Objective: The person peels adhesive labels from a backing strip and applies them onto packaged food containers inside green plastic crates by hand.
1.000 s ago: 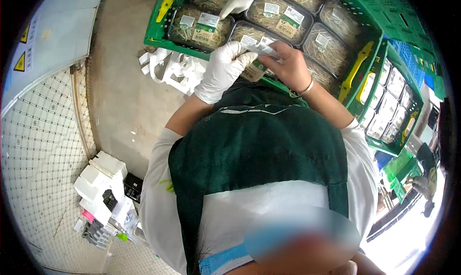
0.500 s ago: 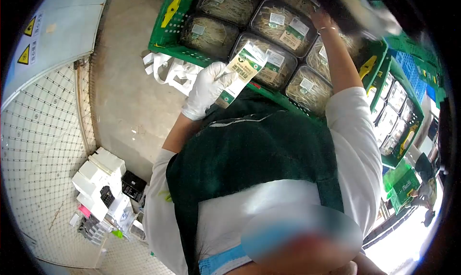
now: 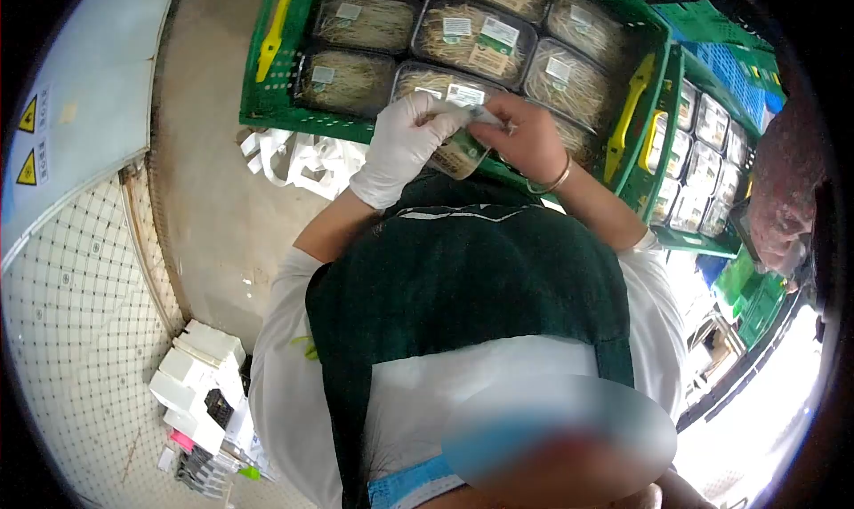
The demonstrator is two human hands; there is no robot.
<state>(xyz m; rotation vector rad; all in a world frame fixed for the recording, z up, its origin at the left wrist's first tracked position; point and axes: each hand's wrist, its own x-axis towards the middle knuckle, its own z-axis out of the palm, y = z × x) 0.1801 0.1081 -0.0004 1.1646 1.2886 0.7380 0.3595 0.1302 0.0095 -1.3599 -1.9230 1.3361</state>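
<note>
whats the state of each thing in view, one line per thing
left hand: gloved, pinching the pale slip
right hand: bare, pinching too
pale slip: held between both hands
near green crate: open-topped, loaded
middle tray: filled, card label on top
right-hand green crate: loaded
white straps: heaped
apron: worn

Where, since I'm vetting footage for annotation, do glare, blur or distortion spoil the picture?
Head view: glare washes out the lower right; head view: fisheye distortion bows the gridded surface, corners go black; head view: a blurred oval covers the bottom centre, while the left hand and right hand look fairly sharp.
</note>
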